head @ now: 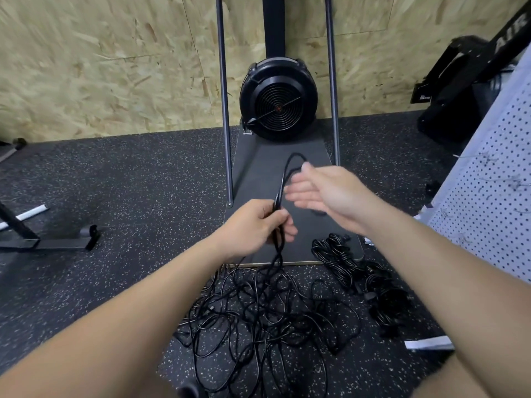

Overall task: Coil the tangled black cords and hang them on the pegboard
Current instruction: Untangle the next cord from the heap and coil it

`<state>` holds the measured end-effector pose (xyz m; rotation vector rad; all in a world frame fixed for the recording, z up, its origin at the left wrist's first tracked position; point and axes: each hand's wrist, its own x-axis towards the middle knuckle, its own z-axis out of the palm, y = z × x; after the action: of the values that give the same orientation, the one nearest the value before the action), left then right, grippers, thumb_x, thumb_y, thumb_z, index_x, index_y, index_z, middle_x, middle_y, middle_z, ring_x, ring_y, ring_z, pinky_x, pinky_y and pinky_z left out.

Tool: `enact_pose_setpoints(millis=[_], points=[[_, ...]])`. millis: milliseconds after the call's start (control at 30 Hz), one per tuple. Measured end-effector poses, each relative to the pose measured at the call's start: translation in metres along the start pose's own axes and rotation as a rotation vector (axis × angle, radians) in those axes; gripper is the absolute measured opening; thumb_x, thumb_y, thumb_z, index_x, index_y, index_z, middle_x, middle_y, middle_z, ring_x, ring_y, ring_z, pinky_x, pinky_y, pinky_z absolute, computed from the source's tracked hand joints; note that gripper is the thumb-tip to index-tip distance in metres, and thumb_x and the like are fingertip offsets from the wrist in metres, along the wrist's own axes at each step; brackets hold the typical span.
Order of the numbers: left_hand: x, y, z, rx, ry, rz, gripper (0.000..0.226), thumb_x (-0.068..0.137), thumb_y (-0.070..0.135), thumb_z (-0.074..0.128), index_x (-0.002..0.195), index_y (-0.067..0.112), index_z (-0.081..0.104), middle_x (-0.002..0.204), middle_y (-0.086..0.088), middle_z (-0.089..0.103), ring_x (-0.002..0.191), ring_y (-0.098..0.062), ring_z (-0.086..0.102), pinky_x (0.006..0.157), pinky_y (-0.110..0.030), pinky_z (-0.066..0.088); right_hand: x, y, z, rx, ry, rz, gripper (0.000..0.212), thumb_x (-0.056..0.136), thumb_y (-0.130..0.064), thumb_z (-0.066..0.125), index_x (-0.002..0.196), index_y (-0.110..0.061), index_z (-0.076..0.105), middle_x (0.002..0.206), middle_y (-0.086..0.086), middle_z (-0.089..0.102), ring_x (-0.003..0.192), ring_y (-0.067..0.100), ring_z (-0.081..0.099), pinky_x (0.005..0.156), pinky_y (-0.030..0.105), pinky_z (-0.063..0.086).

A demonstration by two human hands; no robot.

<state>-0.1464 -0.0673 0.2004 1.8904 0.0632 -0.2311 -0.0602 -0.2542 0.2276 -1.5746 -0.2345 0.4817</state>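
Note:
A tangled heap of black cords (258, 314) lies on the speckled floor below my arms. My left hand (255, 225) grips a black cord (284, 179) that rises in a loop above the fist and trails down into the heap. My right hand (319, 191) is blurred, its fingers stretched out flat next to the top of that loop; whether it touches the cord I cannot tell. Two coiled black cord bundles (336, 257) (382, 297) lie on the floor to the right. The white pegboard (488, 214) stands at the right edge, leaning, with thin wire hooks on it.
A black fan machine (277, 99) with two upright steel rods (225, 116) and a flat black base (258, 173) stands ahead against the chipboard wall. A black metal frame foot (57, 239) lies at the left. Black equipment (459, 87) sits at the back right.

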Motion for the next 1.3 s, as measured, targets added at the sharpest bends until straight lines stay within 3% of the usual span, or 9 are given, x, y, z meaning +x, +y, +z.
enact_pose_setpoints(millis=[200, 300, 400, 567, 733, 900, 1033, 1167, 1300], points=[[-0.001, 0.027, 0.000, -0.056, 0.147, 0.026, 0.028, 0.115, 0.015, 0.052, 0.105, -0.007, 0.065, 0.092, -0.020, 0.080, 0.087, -0.040, 0.082, 0.086, -0.058, 0.066, -0.013, 0.019, 0.010, -0.420, -0.192, 0.019, 0.032, 0.096, 0.015, 0.044, 0.103, -0.002, 0.071, 0.091, 0.008, 0.076, 0.088, 0.017, 0.071, 0.083, 0.026, 0.053], [0.000, 0.048, -0.002, -0.204, 0.228, 0.081, 0.026, 0.115, 0.013, 0.051, 0.106, -0.006, 0.066, 0.088, -0.023, 0.075, 0.083, -0.041, 0.079, 0.078, -0.060, 0.065, -0.021, 0.030, 0.015, -0.602, -0.354, 0.082, 0.029, 0.091, 0.008, 0.060, 0.111, -0.009, 0.070, 0.111, -0.003, 0.077, 0.106, 0.011, 0.072, 0.089, 0.019, 0.052], [0.003, 0.057, -0.008, -0.252, 0.280, 0.133, 0.025, 0.116, 0.016, 0.052, 0.105, -0.001, 0.068, 0.087, -0.018, 0.076, 0.087, -0.043, 0.082, 0.076, -0.051, 0.066, -0.027, 0.041, 0.028, -0.530, -0.465, 0.127, 0.034, 0.097, -0.018, 0.080, 0.129, -0.019, 0.070, 0.124, -0.005, 0.080, 0.121, 0.010, 0.073, 0.113, 0.034, 0.054], [0.012, 0.050, -0.020, -0.411, 0.339, 0.125, 0.020, 0.114, 0.012, 0.054, 0.118, -0.004, 0.066, 0.098, -0.020, 0.075, 0.095, -0.039, 0.082, 0.064, -0.035, 0.065, -0.020, 0.042, 0.034, -0.534, -0.265, 0.069, 0.011, 0.110, -0.013, 0.055, 0.112, -0.020, 0.063, 0.098, -0.006, 0.085, 0.110, 0.025, 0.078, 0.103, 0.054, 0.062], [0.016, 0.023, -0.033, -0.294, 0.098, 0.079, 0.034, 0.106, 0.006, 0.064, 0.140, 0.004, 0.060, 0.122, -0.014, 0.080, 0.114, -0.030, 0.076, 0.111, -0.050, 0.058, -0.019, 0.024, 0.034, -0.481, -0.077, -0.124, 0.012, 0.113, -0.013, 0.054, 0.122, -0.021, 0.054, 0.090, 0.002, 0.083, 0.090, 0.018, 0.081, 0.083, 0.046, 0.069], [0.002, 0.004, -0.037, -0.024, -0.249, 0.053, 0.054, 0.094, -0.014, 0.053, 0.130, 0.021, 0.074, 0.126, 0.002, 0.079, 0.123, -0.015, 0.069, 0.119, -0.037, 0.045, -0.017, -0.002, 0.029, -0.354, -0.006, -0.290, 0.018, 0.111, -0.014, 0.058, 0.124, -0.001, 0.058, 0.093, 0.008, 0.083, 0.079, 0.030, 0.083, 0.076, 0.055, 0.069], [0.007, -0.013, -0.035, 0.154, -0.253, 0.101, 0.028, 0.108, 0.009, 0.062, 0.129, 0.021, 0.076, 0.134, -0.004, 0.077, 0.140, -0.024, 0.061, 0.130, -0.043, 0.034, -0.017, -0.008, 0.027, -0.282, 0.014, -0.293, 0.016, 0.111, -0.011, 0.058, 0.123, -0.001, 0.060, 0.091, 0.009, 0.082, 0.079, 0.034, 0.083, 0.078, 0.059, 0.068], [0.010, -0.017, -0.037, 0.274, -0.160, 0.101, 0.014, 0.108, 0.018, 0.069, 0.116, 0.021, 0.079, 0.123, 0.008, 0.078, 0.121, -0.013, 0.069, 0.117, -0.033, 0.046, -0.017, -0.013, 0.026, -0.183, 0.057, -0.286, 0.010, 0.111, -0.005, 0.057, 0.117, 0.001, 0.062, 0.090, 0.018, 0.080, 0.080, 0.035, 0.083, 0.077, 0.058, 0.069], [0.009, -0.016, -0.033, 0.346, -0.169, 0.141, 0.010, 0.105, 0.013, 0.074, 0.115, 0.014, 0.074, 0.111, -0.007, 0.076, 0.099, -0.013, 0.069, 0.101, -0.034, 0.056, -0.019, -0.015, 0.021, -0.133, 0.109, -0.272, 0.014, 0.112, -0.005, 0.058, 0.118, 0.006, 0.065, 0.092, 0.020, 0.081, 0.081, 0.035, 0.083, 0.077, 0.055, 0.069]])
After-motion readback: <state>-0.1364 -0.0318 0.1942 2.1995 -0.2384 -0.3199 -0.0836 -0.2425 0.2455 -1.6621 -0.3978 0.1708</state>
